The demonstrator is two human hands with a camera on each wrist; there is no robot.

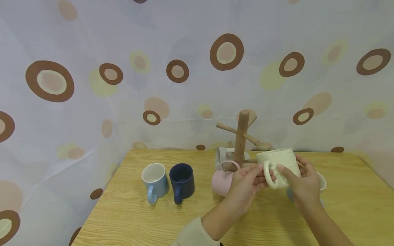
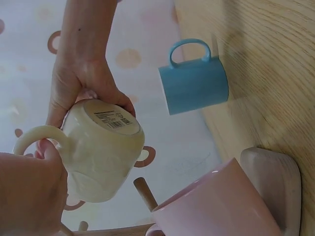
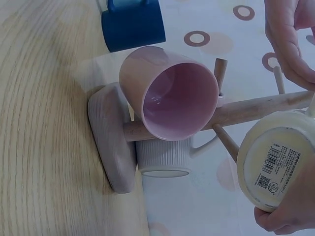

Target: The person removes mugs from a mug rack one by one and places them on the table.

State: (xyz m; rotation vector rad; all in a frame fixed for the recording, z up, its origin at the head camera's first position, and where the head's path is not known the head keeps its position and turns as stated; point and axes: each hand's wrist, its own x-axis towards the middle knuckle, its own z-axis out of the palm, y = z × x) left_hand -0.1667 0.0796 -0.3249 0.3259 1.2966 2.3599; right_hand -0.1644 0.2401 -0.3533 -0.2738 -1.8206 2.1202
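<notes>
Both hands hold a cream mug (image 1: 284, 162) in the air, beside the right side of a wooden mug tree (image 1: 241, 140). My left hand (image 1: 243, 188) has its fingertips at the mug's handle, and in the left wrist view a finger reaches into the handle loop. My right hand (image 1: 304, 184) grips the mug's body from the other side. The mug is tilted, its labelled base (image 3: 278, 164) facing the right wrist camera. A pink mug (image 1: 220, 184) hangs low on the tree, and a white ribbed mug (image 1: 220, 159) hangs behind it.
On the left of the wooden table (image 1: 129, 222) stand a light blue mug (image 1: 160, 186) and a navy mug (image 1: 184, 184). Another blue mug (image 2: 194, 86) stands at the right, partly behind my right hand in the head view. Bare upper pegs (image 1: 226, 127) stick out from the tree.
</notes>
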